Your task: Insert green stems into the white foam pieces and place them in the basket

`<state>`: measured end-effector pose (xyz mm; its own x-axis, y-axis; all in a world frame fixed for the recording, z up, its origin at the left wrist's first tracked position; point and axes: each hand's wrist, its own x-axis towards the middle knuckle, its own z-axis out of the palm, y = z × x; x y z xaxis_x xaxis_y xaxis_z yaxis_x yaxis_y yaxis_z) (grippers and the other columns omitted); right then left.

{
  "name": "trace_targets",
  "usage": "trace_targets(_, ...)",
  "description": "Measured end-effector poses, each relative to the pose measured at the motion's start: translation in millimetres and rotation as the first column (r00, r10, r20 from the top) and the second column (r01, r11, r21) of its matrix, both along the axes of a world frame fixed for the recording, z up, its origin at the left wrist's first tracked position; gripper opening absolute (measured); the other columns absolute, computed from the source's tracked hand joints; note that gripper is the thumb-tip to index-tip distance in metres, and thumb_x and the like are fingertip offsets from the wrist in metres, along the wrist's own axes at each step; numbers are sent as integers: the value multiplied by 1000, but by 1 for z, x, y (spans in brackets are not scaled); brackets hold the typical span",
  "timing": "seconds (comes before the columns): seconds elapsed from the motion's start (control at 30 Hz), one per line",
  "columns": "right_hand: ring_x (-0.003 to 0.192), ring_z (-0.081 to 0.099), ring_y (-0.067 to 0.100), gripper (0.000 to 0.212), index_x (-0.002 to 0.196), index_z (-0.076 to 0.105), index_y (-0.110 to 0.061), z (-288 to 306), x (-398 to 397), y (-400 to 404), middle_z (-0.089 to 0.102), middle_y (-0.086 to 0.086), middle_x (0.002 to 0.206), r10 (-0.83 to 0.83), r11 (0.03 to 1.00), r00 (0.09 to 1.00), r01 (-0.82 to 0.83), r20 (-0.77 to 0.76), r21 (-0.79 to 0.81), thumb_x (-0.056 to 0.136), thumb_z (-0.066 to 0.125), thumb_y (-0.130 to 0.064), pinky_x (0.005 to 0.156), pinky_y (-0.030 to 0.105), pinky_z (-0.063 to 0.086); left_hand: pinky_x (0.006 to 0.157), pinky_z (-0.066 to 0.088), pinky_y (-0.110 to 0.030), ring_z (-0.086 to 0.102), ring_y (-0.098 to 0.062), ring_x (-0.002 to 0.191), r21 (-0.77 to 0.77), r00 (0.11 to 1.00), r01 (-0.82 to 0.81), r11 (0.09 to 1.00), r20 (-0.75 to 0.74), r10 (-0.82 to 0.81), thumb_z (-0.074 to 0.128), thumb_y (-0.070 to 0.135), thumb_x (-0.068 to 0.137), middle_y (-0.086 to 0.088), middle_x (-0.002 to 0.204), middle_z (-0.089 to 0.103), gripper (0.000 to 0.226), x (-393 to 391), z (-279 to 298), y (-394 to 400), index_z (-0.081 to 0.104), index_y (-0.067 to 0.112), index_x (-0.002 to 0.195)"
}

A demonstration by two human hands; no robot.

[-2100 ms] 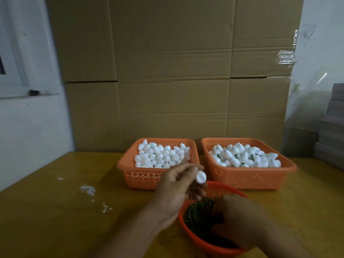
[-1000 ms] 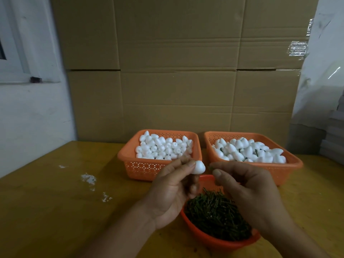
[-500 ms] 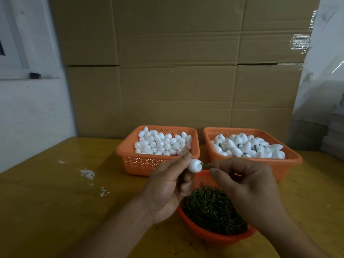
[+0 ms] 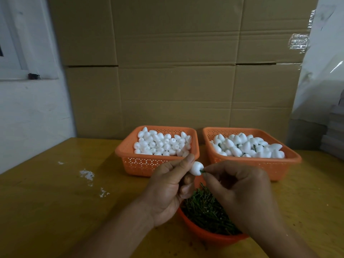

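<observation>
My left hand point(image 4: 167, 189) pinches a white foam piece point(image 4: 196, 168) between thumb and fingertips, above the round orange bowl point(image 4: 208, 234) of green stems point(image 4: 206, 211). My right hand point(image 4: 240, 192) pinches a green stem point(image 4: 202, 171) whose tip sits in the foam piece; only a short bit of stem shows. Behind, the left orange basket point(image 4: 141, 162) holds plain white foam pieces. The right orange basket point(image 4: 260, 162) holds foam pieces with green stems showing among them.
The yellow wooden table point(image 4: 55, 202) carries white foam crumbs point(image 4: 87, 175) at the left. Stacked cardboard boxes point(image 4: 176, 71) stand as a wall right behind the baskets. A white wall is at the left, grey stacked sheets point(image 4: 335, 135) at the far right.
My right hand came up out of the bowl with a stem, met the foam piece held by my left hand, and pushed the stem in until little of it shows.
</observation>
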<state>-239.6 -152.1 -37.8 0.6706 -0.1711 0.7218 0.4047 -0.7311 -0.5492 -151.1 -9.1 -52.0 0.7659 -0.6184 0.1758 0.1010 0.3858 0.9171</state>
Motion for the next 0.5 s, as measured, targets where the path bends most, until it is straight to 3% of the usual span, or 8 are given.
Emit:
trace_targets(0.27,57,63,2,11,78,77,-29,-4,3,0,67,-23,70,-72,997,997,72,-42,4,77,80,-19,48,8,41,47,30,-18,41,-7,48,23,998,-35,999,43,34,75,42,74,1,61,45,26,-2,0,-1,76,16,79)
trace_targets(0.33,57,63,3,9,78,78,-29,-4,3,-1,68,-24,69,-87,995,995,89,-46,35,77,79,-21,49,8,42,50,32,-19,43,-8,51,0,999,-5,1000,33,5,79,35,79,0,63,48,22,-1,0,0,76,13,83)
trace_targets(0.5,58,65,0,11,80,79,-32,-4,4,-3,70,-21,67,-41,989,995,54,-97,140,80,78,-21,50,11,47,53,34,-21,44,-9,55,-41,998,25,999,56,-22,68,19,81,-3,65,47,27,-1,0,0,74,3,102)
